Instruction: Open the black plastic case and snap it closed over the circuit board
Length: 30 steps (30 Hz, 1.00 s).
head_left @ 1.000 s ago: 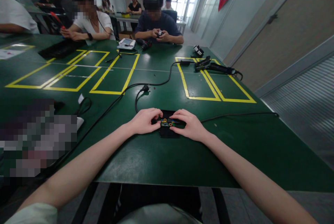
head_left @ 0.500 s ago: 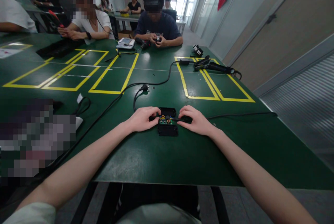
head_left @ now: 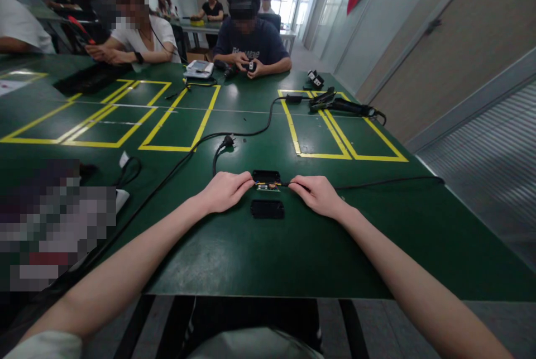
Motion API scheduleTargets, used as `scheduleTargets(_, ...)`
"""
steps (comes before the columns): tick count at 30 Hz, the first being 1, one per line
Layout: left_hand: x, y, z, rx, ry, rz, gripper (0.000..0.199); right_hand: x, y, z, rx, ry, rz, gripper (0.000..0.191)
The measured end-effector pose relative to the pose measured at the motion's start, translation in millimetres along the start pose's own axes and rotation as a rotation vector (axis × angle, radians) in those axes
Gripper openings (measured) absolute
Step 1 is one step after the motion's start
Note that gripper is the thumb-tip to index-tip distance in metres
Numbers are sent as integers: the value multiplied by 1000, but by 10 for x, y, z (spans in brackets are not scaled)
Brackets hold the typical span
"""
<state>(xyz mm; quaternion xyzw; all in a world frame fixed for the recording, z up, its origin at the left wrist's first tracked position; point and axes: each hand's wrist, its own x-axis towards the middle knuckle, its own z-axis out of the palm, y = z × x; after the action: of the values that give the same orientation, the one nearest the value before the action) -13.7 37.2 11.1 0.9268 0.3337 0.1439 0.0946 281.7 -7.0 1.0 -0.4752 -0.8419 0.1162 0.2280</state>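
Observation:
A small green circuit board (head_left: pixel 268 187) with coloured wires and parts hangs between my hands, tilted so that it shows as a thin strip. My left hand (head_left: pixel 227 191) pinches at the board's left end, where a black cord with a plug (head_left: pixel 228 141) comes out behind the fingers; the exact grip is hidden. To the right, my right hand (head_left: pixel 317 194) is closed on a black cable (head_left: pixel 377 183) that runs from the board's other end. One black case half (head_left: pixel 266 174) lies just behind the board. Nearer to me sits the other case half (head_left: pixel 267 209), apart from it.
A long black cord (head_left: pixel 167 171) crosses the green table (head_left: pixel 209 264) on the left, near a blurred-out pile (head_left: pixel 58 225). Farther right lies a black corded tool (head_left: pixel 343 105) over yellow tape outlines. A person (head_left: pixel 251 41) sits opposite, handling a small object.
The board has lifted and tilted away from the nearer case half. My right hand has shifted slightly right along the cable, and its fingers are closer together.

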Motion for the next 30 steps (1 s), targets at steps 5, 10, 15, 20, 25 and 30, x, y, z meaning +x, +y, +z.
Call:
scheduleTargets(5,-40,42,-21,-14,-39,52,41,-41,-42,-32,33,-36,6,47)
scheduleTargets(10,-58,67,-40,-85,-75,94,41,-74,-70,-8,43,-83,-11,45)
scheduleTargets(15,-63,97,-46,-118,-97,101,34,-79,-74,31,40,-107,-40,37)
scheduleTargets(20,-74,72,-51,-158,-114,94,26,-55,-90,50,39,-96,-49,29)
scheduleTargets(25,-85,30,-37,-108,-73,84,34,-41,-117,46,71,-44,-94,27)
scheduleTargets(30,-91,12,-41,-149,-42,99,17,-43,-123,30,115,-46,-99,27)
